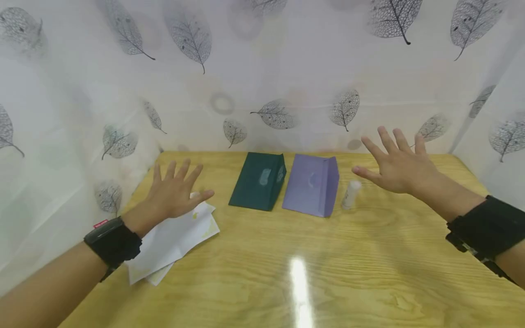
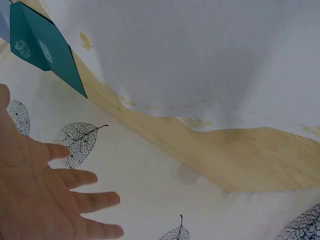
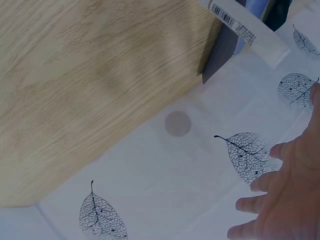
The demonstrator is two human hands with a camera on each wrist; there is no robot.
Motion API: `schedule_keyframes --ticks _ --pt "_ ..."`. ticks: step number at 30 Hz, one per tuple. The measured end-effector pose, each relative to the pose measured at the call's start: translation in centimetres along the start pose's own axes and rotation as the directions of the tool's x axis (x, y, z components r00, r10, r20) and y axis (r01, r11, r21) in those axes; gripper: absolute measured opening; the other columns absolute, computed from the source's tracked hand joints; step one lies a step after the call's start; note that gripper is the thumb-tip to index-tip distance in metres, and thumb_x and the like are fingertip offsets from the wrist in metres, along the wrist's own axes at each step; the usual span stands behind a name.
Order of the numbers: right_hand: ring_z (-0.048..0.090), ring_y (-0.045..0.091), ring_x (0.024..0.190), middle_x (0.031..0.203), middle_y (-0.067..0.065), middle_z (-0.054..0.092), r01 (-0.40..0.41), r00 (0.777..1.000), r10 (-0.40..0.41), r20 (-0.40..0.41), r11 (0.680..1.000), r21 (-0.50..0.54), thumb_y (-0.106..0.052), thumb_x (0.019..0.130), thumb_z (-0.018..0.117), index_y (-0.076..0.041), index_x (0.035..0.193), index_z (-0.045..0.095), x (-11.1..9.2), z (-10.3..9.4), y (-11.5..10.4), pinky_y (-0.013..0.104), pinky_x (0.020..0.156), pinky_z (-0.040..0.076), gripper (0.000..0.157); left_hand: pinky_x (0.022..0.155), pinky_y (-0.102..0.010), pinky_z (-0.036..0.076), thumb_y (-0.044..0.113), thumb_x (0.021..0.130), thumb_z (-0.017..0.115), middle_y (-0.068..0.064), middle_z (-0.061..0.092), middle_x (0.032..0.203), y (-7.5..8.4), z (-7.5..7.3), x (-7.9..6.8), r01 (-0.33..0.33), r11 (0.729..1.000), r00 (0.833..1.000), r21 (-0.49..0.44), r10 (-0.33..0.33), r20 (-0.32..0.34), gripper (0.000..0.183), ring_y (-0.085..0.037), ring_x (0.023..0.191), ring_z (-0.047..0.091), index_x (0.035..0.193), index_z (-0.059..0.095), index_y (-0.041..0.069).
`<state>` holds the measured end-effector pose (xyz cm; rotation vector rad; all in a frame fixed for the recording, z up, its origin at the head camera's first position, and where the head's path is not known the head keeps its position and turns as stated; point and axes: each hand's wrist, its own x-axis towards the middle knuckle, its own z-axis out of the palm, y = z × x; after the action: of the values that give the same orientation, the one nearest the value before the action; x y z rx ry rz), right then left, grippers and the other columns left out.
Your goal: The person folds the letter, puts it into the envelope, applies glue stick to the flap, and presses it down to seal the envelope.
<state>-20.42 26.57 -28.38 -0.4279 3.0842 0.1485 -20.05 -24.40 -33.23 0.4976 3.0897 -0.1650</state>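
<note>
My left hand (image 1: 170, 196) is held out with fingers spread above white sheets of paper (image 1: 176, 241) that carry yellow marks. The sheets overlap at the left of the table, partly hidden by that hand and wrist. Fingers also spread, my right hand (image 1: 404, 168) hovers past a white glue stick (image 1: 351, 195), which stands upright. In the middle lie a dark green envelope (image 1: 254, 182) and, to its right, a lilac envelope (image 1: 305, 184). Each has its flap raised on the right side. In the right wrist view a barcode shows on the glue stick (image 3: 245, 27). Neither hand holds anything.
A wooden table (image 1: 254, 264) spreads below, with a bright light reflection near its front. Pale curtains (image 1: 287, 59) printed with dark leaves close off the back and both sides. Black bands (image 1: 112, 241) sit on both wrists.
</note>
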Motion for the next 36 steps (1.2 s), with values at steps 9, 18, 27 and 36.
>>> schedule_keyframes --ticks 9,18,27,36 --pt "0.0 0.046 0.134 0.151 0.023 0.0 0.087 0.996 -0.083 -0.042 0.99 0.11 -0.073 0.087 0.024 -0.018 0.149 0.007 0.9 -0.9 -4.2 0.072 0.099 0.004 0.084 0.084 -0.083 0.011 0.088 0.071 0.027 -0.024 0.012 0.15 -2.5 2.4 -4.2 -0.005 0.998 0.971 -0.061 0.019 0.237 0.105 -0.057 0.126 0.014 0.148 0.015 0.017" --pt "0.024 0.044 0.127 0.145 0.02 0.027 0.149 0.983 -0.133 -0.13 0.982 0.119 -0.069 0.086 0.037 -0.016 0.144 0.028 2.9 0.3 -8.2 0.068 0.089 0.027 0.079 0.079 -0.082 0.023 0.084 0.069 0.041 -0.027 0.018 0.147 -3.0 4.0 -6.9 -0.054 0.991 0.976 -0.12 0.078 0.202 0.108 -0.057 0.122 0.025 0.146 0.019 0.011" --pt "0.056 0.025 0.095 0.1 0.008 0.065 0.282 0.959 -0.259 -0.118 0.923 0.263 -0.038 0.084 0.061 -0.007 0.11 0.062 5.1 4.0 -12.7 0.047 0.082 0.046 0.041 0.071 -0.08 0.03 0.078 0.072 0.048 -0.031 0.019 0.145 -3.5 5.5 -6.9 -0.089 0.983 0.974 -0.159 0.119 0.195 0.108 -0.058 0.121 0.025 0.145 0.017 0.003" --pt "0.06 0.015 0.074 0.085 0.003 0.067 0.218 0.975 -0.212 -0.071 0.826 0.52 -0.031 0.085 0.06 -0.005 0.095 0.068 7.0 5.6 -15.3 0.036 0.07 0.051 0.029 0.076 -0.083 0.02 0.08 0.072 0.045 -0.028 0.013 0.148 -4.9 5.5 -4.6 -0.04 0.985 0.973 -0.166 0.076 0.218 0.113 -0.056 0.126 0.017 0.145 0.012 0.0"
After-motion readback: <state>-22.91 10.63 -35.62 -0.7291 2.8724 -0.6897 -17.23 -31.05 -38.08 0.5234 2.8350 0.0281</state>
